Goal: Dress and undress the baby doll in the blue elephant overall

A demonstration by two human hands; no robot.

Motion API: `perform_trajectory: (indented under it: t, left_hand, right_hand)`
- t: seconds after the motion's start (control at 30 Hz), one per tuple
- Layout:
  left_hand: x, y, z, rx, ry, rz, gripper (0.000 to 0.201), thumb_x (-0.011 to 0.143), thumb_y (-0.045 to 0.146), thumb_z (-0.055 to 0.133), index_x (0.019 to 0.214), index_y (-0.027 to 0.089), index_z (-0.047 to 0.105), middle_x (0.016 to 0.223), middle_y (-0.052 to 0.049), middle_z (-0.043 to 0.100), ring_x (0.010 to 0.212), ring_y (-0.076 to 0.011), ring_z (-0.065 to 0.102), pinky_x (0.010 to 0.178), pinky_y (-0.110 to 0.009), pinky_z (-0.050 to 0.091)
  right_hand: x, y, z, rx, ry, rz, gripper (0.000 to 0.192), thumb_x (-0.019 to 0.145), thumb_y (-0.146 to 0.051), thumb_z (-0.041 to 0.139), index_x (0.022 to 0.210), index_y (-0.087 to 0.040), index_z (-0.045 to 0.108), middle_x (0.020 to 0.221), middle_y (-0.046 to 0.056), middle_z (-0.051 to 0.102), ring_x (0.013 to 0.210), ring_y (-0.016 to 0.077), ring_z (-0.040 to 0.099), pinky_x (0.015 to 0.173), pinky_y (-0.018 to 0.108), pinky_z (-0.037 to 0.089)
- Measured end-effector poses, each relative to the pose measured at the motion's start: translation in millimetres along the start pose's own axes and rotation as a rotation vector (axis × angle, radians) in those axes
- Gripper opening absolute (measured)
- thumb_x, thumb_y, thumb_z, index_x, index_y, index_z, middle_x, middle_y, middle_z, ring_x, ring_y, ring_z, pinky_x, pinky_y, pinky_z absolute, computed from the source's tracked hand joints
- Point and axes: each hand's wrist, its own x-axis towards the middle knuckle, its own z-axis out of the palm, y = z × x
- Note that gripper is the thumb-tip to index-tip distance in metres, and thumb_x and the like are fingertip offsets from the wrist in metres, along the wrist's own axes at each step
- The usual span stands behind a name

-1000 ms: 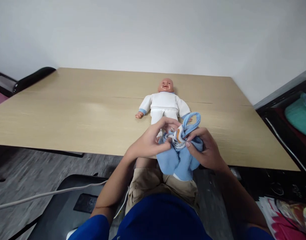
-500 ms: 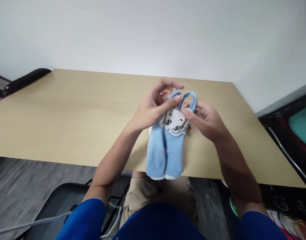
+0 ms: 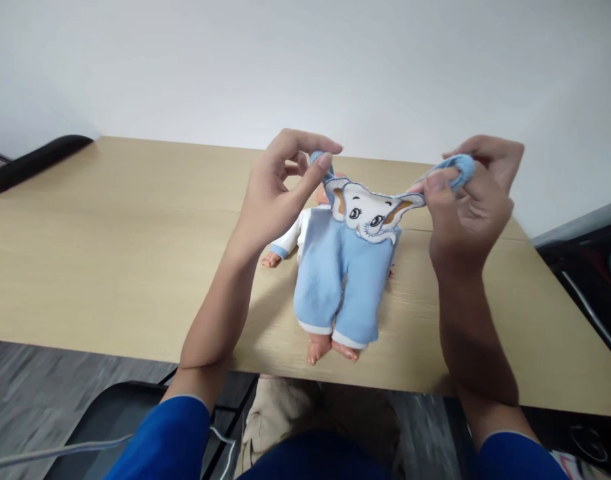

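Stretched between my two hands is a pair of light blue doll overalls [image 3: 318, 273] with a white elephant face on the bib. My left hand [image 3: 290, 180] pinches the left shoulder strap between thumb and fingers. The right strap is looped around the fingers of my right hand [image 3: 468, 207], with the thumb pressed on it. Beneath the overalls a doll [image 3: 319, 347] lies on its back on the table. Its bare feet stick out below the trouser cuffs, and one white-sleeved arm shows at the left. The bib and my left hand cover most of its head.
The doll lies near the front edge of a light wooden table [image 3: 135, 260], which meets a white wall [image 3: 285, 73] at the back. A black chair [image 3: 105, 427] and a white cable [image 3: 60, 450] are at the lower left. Black furniture [image 3: 585, 267] stands at the right.
My hands have moved apart, the right one outward to the right, pulling the straps and bib wide. The doll's feet and left-side arm have come into view.
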Motion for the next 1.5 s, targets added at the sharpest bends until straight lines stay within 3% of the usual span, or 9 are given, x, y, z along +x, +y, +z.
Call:
perform_trajectory:
  t: [0.17, 0.37, 0.6, 0.7, 0.83, 0.97, 1.07, 1.27, 1.5]
  left_hand:
    - [0.8, -3.4, -18.7, 0.106, -0.293, 0.039, 0.054, 0.105, 0.069, 0.092, 0.138, 0.026, 0.083, 0.140, -0.013, 0.084, 0.125, -0.0296, 0.077, 0.121, -0.051, 0.064]
    - [3.5, -18.1, -28.9, 0.252, -0.414, 0.122, 0.028, 0.110, 0.052, 0.085, 0.120, 0.026, 0.081, 0.125, -0.011, 0.079, 0.119, -0.0313, 0.076, 0.103, -0.049, 0.065]
    - [2.1, -8.2, -16.3, -0.420, -0.400, -0.062, 0.026, 0.122, 0.046, 0.068, 0.105, 0.028, 0.064, 0.123, -0.005, 0.079, 0.120, -0.0266, 0.082, 0.110, -0.052, 0.068]
    - [2.3, -5.4, -13.6, -0.576, -0.368, -0.189, 0.034, 0.120, 0.050, 0.073, 0.100, 0.026, 0.059, 0.099, -0.002, 0.072, 0.091, -0.0221, 0.079, 0.095, -0.049, 0.070]
    - [3.6, -9.4, -14.9, -0.484, -0.383, -0.212, 0.041, 0.115, 0.064, 0.080, 0.104, 0.028, 0.064, 0.081, 0.001, 0.057, 0.068, -0.0166, 0.058, 0.072, -0.045, 0.064]
    - [3.7, -12.5, -19.8, -0.324, -0.402, -0.268, 0.043, 0.115, 0.069, 0.076, 0.108, 0.026, 0.074, 0.087, -0.004, 0.065, 0.077, -0.0210, 0.066, 0.076, -0.047, 0.065]
    - [4.8, -14.3, -23.0, -0.286, -0.408, -0.274, 0.039, 0.116, 0.064, 0.072, 0.108, 0.025, 0.077, 0.094, -0.007, 0.073, 0.098, -0.0287, 0.079, 0.091, -0.054, 0.070]
    - [9.0, -11.6, -32.6, -0.103, -0.554, -0.116, 0.034, 0.107, 0.062, 0.082, 0.116, 0.030, 0.083, 0.118, -0.008, 0.085, 0.111, -0.0318, 0.082, 0.103, -0.054, 0.073]
    - [7.6, -7.1, -20.5, -0.026, -0.678, -0.023, 0.046, 0.097, 0.070, 0.097, 0.114, 0.029, 0.086, 0.123, -0.010, 0.085, 0.117, -0.0310, 0.083, 0.111, -0.046, 0.070]
  right_hand:
    - [1.4, 7.3, 6.7, 0.197, -0.063, 0.047, 0.022, 0.118, -0.050, 0.077, 0.130, -0.037, 0.090, 0.125, 0.007, 0.083, 0.110, 0.0326, 0.084, 0.106, 0.059, 0.073]
    - [-0.5, 11.3, 5.8, 0.211, -0.133, 0.076, 0.029, 0.113, -0.058, 0.084, 0.126, -0.034, 0.090, 0.112, 0.005, 0.085, 0.091, 0.0264, 0.079, 0.089, 0.047, 0.072]
    - [10.7, 23.3, 0.9, 0.299, -0.045, 0.128, 0.050, 0.098, -0.062, 0.103, 0.087, -0.029, 0.066, 0.087, 0.002, 0.073, 0.063, 0.0176, 0.057, 0.062, 0.038, 0.057]
    - [14.0, 38.4, -2.1, 0.361, -0.015, 0.187, 0.064, 0.088, -0.067, 0.109, 0.092, -0.032, 0.056, 0.074, -0.006, 0.057, 0.051, 0.0126, 0.041, 0.046, 0.032, 0.034]
    - [16.4, 50.3, -12.3, 0.401, -0.216, 0.333, 0.063, 0.091, -0.067, 0.106, 0.120, -0.039, 0.056, 0.070, -0.012, 0.056, 0.051, 0.0146, 0.037, 0.048, 0.033, 0.031]
    - [24.4, 48.5, -30.7, 0.266, -0.669, 0.372, 0.082, 0.086, -0.064, 0.110, 0.151, -0.036, 0.070, 0.073, -0.008, 0.068, 0.060, 0.0183, 0.055, 0.060, 0.036, 0.043]
    - [30.4, 45.5, -39.4, 0.035, -0.940, 0.314, 0.055, 0.092, -0.067, 0.104, 0.131, -0.030, 0.090, 0.082, -0.001, 0.077, 0.069, 0.0220, 0.064, 0.065, 0.038, 0.050]
    - [26.5, 48.0, -30.8, 0.126, -0.672, 0.085, 0.028, 0.100, -0.063, 0.098, 0.100, -0.035, 0.091, 0.109, 0.007, 0.084, 0.096, 0.0287, 0.075, 0.088, 0.045, 0.064]
    - [10.5, 39.4, -7.3, 0.296, -0.424, 0.224, 0.041, 0.095, -0.064, 0.103, 0.100, -0.031, 0.079, 0.100, 0.002, 0.083, 0.089, 0.0246, 0.075, 0.080, 0.040, 0.064]
